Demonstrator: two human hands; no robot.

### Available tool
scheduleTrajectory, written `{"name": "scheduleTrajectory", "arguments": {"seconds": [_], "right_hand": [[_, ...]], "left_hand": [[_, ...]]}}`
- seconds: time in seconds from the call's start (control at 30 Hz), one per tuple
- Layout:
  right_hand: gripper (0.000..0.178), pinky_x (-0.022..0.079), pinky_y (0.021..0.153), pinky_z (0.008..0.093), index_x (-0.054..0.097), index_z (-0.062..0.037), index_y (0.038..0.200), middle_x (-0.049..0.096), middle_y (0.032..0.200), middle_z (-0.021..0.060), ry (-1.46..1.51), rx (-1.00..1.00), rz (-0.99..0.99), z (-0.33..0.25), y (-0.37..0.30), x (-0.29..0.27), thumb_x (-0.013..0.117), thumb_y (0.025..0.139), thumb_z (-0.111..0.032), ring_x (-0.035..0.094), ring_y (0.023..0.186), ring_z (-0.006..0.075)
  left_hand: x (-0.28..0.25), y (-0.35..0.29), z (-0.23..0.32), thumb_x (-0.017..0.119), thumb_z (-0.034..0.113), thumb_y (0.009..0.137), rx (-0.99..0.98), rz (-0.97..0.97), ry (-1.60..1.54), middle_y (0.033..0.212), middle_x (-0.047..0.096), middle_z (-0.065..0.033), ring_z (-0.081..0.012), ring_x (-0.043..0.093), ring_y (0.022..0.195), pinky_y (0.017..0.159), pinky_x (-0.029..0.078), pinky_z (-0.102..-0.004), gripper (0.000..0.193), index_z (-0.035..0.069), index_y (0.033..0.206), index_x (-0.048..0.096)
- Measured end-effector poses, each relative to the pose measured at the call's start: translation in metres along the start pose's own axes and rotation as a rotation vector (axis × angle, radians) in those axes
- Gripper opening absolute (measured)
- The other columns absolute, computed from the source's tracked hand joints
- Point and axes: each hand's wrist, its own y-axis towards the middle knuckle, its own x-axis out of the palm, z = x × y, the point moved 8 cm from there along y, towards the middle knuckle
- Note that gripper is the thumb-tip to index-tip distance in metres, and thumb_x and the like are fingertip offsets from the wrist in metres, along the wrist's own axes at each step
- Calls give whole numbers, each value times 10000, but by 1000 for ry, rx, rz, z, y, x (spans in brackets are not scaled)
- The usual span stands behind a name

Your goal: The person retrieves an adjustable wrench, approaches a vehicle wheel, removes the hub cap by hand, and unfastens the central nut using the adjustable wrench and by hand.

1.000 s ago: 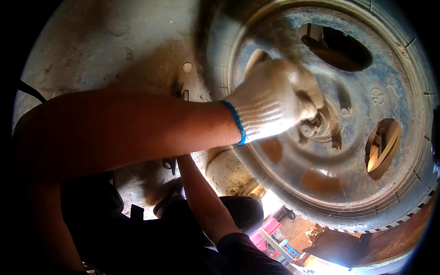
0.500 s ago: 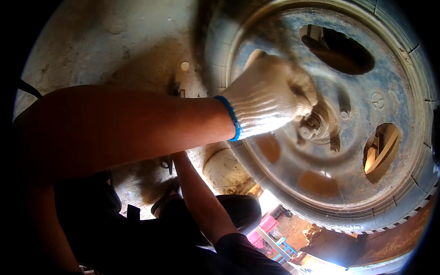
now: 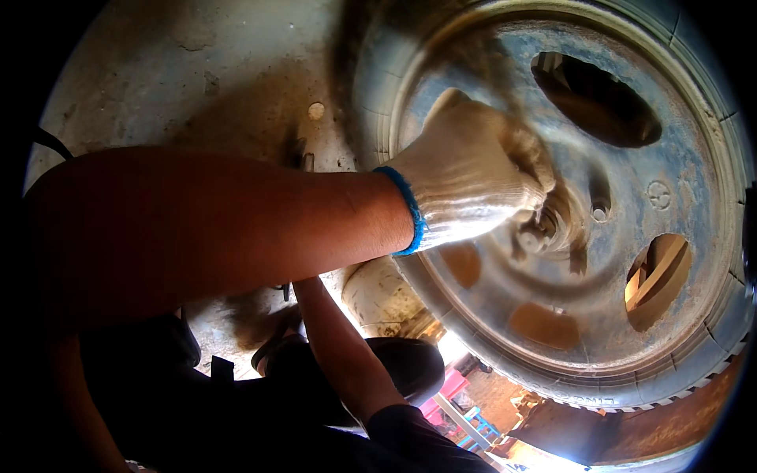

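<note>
My left hand (image 3: 489,169), in a white knitted glove with a blue cuff edge, reaches across from the left to the middle of a large truck wheel (image 3: 505,276). Its fingers are curled inward beside the hub (image 3: 556,225); the hand hides whatever they grip. A bare stud (image 3: 599,214) sticks out to the right of the glove. The rim is worn blue-grey and rusty, with oval holes, inside a black tire (image 3: 631,388). My right forearm (image 3: 335,339) rises from the lower edge and passes behind my left forearm, which hides the right hand.
Left of the wheel is a stained concrete floor (image 3: 229,63), with a small metal piece (image 3: 308,162) by my left forearm. A dirty pale round container (image 3: 378,292) stands under the tire's lower left edge. Pink (image 3: 453,384) and blue (image 3: 481,422) objects lie at the bottom.
The wheel has turned slightly clockwise and sits a little lower in the picture. My left hand has moved slightly right and down with it.
</note>
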Motion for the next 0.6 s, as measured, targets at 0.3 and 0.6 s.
{"name": "scheduleTrajectory", "arguments": {"seconds": [0.3,0.6], "right_hand": [[677,278,1183,431,371,-114,1526,322,1602,138,0,13,-1,1,8,0,536,983,-484,300,1472,306],[680,284,1180,431,376,-119,1524,330,1598,136,6,17,-3,-3,9,-2,540,980,-491,305,1469,306]], "left_hand": [[-1,-5,-11,724,54,822,-85,-92,-63,797,728,-149,-172,688,692,697,570,-299,114,-37,891,732],[3,-2,-1,697,59,880,163,-108,194,868,745,-159,-200,721,740,716,590,-317,122,6,979,746]]}}
